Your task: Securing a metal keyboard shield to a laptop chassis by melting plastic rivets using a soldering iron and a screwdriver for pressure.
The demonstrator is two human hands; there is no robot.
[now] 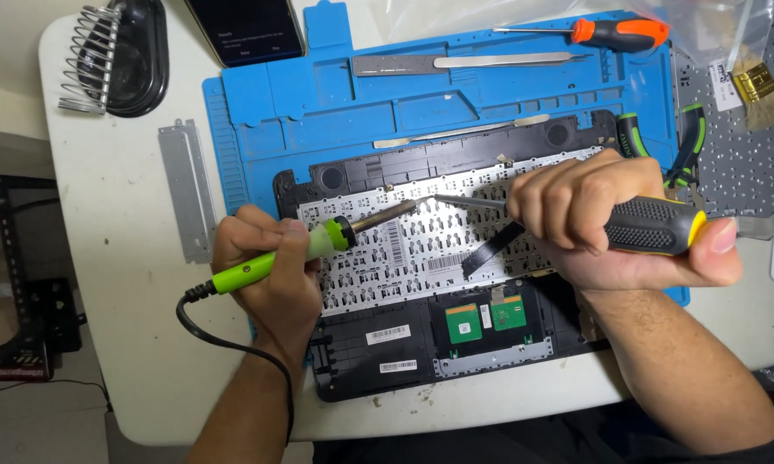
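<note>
My left hand (267, 266) grips a green-handled soldering iron (314, 245) with a black cord, its metal tip aimed right over the back of a keyboard. My right hand (593, 219) is closed on a screwdriver with a black and yellow handle (653, 225); its shaft (469, 203) points left and nearly meets the iron's tip. Both tips hover over the white keyboard backplate (404, 258), which sits in a black laptop palmrest shell (378, 361). A black ribbon cable (490, 249) lies on the backplate. Two green circuit boards (464, 322) sit lower in the shell.
A blue repair mat (318, 103) lies under the shell on a white table (121, 258). On the mat: an orange-handled screwdriver (619, 33), tweezers (490, 62). A phone (245, 30), iron stand (116, 56), metal bracket (188, 189), green pliers (688, 142), brush (761, 90) lie around.
</note>
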